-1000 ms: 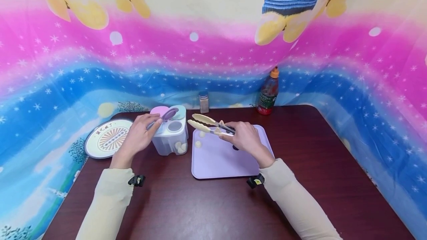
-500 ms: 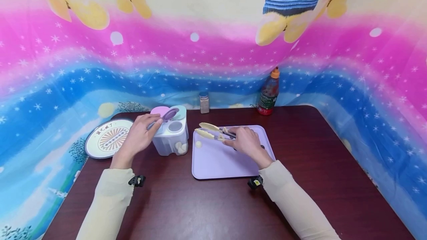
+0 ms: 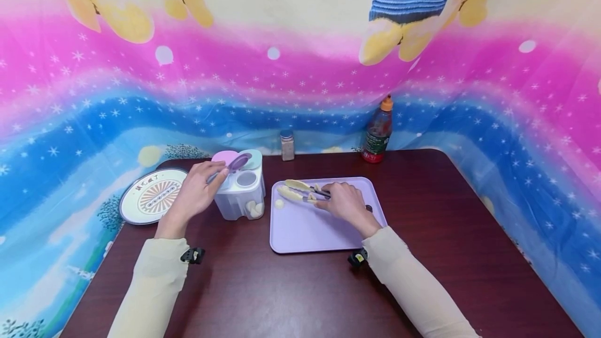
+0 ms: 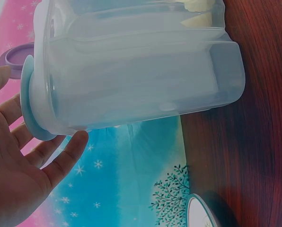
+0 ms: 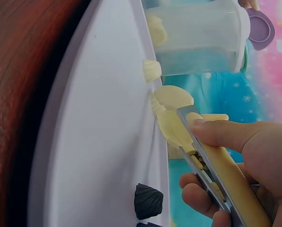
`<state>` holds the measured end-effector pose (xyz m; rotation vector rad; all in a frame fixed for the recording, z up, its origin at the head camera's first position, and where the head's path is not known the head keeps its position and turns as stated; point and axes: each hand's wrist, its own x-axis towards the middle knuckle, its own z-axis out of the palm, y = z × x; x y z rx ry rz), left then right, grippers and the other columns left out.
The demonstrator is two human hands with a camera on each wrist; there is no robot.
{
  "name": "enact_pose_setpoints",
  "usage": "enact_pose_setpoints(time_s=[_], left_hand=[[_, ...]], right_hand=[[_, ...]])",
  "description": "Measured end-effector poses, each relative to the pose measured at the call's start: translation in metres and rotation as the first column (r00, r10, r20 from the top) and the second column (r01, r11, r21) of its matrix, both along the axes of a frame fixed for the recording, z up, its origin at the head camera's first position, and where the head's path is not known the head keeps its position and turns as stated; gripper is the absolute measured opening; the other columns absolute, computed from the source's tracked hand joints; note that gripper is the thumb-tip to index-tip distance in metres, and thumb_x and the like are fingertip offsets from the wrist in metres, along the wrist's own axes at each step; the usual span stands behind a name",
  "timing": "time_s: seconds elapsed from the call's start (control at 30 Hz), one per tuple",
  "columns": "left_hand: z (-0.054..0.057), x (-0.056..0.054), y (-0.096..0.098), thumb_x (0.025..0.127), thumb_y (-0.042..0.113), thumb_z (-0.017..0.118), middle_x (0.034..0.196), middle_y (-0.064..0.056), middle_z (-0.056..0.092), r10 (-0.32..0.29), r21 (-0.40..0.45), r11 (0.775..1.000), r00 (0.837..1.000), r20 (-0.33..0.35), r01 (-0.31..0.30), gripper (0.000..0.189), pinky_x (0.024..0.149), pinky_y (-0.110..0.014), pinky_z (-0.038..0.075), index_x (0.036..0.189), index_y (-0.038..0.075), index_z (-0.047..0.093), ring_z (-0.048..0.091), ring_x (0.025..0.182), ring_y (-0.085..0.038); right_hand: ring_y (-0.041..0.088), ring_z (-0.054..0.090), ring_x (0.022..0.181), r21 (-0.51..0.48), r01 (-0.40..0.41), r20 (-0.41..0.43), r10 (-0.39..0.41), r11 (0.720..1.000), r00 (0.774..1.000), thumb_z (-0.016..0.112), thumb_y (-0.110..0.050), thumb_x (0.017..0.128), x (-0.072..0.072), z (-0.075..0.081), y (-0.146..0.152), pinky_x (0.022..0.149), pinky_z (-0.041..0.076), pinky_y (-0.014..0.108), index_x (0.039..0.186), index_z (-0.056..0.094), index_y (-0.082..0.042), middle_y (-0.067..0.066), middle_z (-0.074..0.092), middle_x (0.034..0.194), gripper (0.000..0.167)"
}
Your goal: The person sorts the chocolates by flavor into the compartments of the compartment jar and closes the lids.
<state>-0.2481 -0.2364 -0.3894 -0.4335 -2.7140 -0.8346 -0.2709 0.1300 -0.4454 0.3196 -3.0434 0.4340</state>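
Observation:
My right hand [image 3: 345, 201] grips cream-tipped metal tongs [image 5: 226, 175], thumb on one arm and fingers on the other. The tongs' tips lie low over the far left of the lilac tray [image 3: 305, 233]. A pale ridged chunk [image 5: 152, 70] sits on the tray beside them; another pale bit shows right at the tips. Closer to my hand is a dark pleated piece [image 5: 148, 202]. My left hand [image 3: 194, 194] rests at the clear storage box [image 3: 237, 205], fingers spread along its blue lid [image 4: 30, 99], thumb at the raised purple lid [image 3: 239, 161]. A round opening shows in the box's top.
Pale chunks [image 3: 253, 208] show inside the box. A patterned plate [image 3: 152, 200] leans at the left. Behind stand a small shaker jar [image 3: 287, 145] and a red sauce bottle [image 3: 377, 134] with an orange cap. A printed cloth hangs around the table [image 3: 300, 296].
My right hand has lowered the tongs from above the tray's far left corner, slightly rightward, and their tips have come closer to the tray. My left hand and the raised lid stay in place.

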Motion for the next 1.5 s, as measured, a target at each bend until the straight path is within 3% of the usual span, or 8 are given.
enact_pose_setpoints(time_s=[0.5,0.8,1.07,1.3,1.5], left_hand=[[-0.001,0.000,-0.001,0.106,0.041,0.042,0.143,-0.021,0.056,-0.004,-0.009,1.000,1.000,0.002,0.004,0.054,0.117,-0.057,0.028,0.134,-0.002,0.061,0.038,0.139,-0.042],[-0.002,-0.001,-0.002,0.106,0.041,0.040,0.143,-0.021,0.055,-0.011,-0.015,1.000,1.000,-0.001,0.011,0.055,0.117,-0.057,0.028,0.134,-0.002,0.060,0.038,0.139,-0.043],[-0.002,-0.001,-0.002,0.106,0.040,0.041,0.143,-0.021,0.056,-0.014,-0.008,1.000,1.000,-0.004,0.014,0.054,0.117,-0.057,0.028,0.133,-0.002,0.061,0.038,0.139,-0.043],[-0.001,-0.001,-0.002,0.106,0.041,0.041,0.143,-0.021,0.055,-0.013,-0.010,1.000,1.000,0.003,0.013,0.054,0.117,-0.057,0.027,0.133,-0.002,0.061,0.038,0.140,-0.043],[-0.001,-0.001,-0.003,0.106,0.041,0.041,0.144,-0.021,0.055,-0.013,-0.009,1.000,1.000,0.004,0.013,0.054,0.117,-0.057,0.027,0.133,-0.002,0.061,0.038,0.140,-0.043]], right_hand=[[0.022,0.062,0.078,0.003,-0.004,-0.001,0.004,1.000,1.000,0.077,-0.051,0.082,0.000,-0.002,-0.002,0.063,0.047,0.042,0.119,0.073,-0.027,0.001,0.073,0.095,0.045],[0.020,0.060,0.078,-0.067,0.003,0.018,-0.002,0.998,1.000,0.078,-0.050,0.081,0.003,-0.001,0.007,0.064,0.045,0.042,0.121,0.073,-0.028,0.001,0.074,0.096,0.046],[0.020,0.062,0.087,-0.123,0.019,0.032,-0.015,0.992,0.999,0.079,-0.051,0.080,0.009,0.008,0.011,0.070,0.047,0.041,0.123,0.073,-0.029,0.001,0.075,0.102,0.049],[0.022,0.057,0.087,-0.168,0.032,0.074,-0.020,0.985,0.997,0.078,-0.052,0.081,0.015,0.025,0.013,0.068,0.041,0.034,0.129,0.070,-0.024,0.007,0.074,0.106,0.056],[0.020,0.056,0.081,-0.202,-0.017,0.020,0.021,0.979,1.000,0.078,-0.052,0.080,0.022,0.039,0.013,0.065,0.041,0.030,0.129,0.070,-0.024,0.006,0.074,0.100,0.057]])
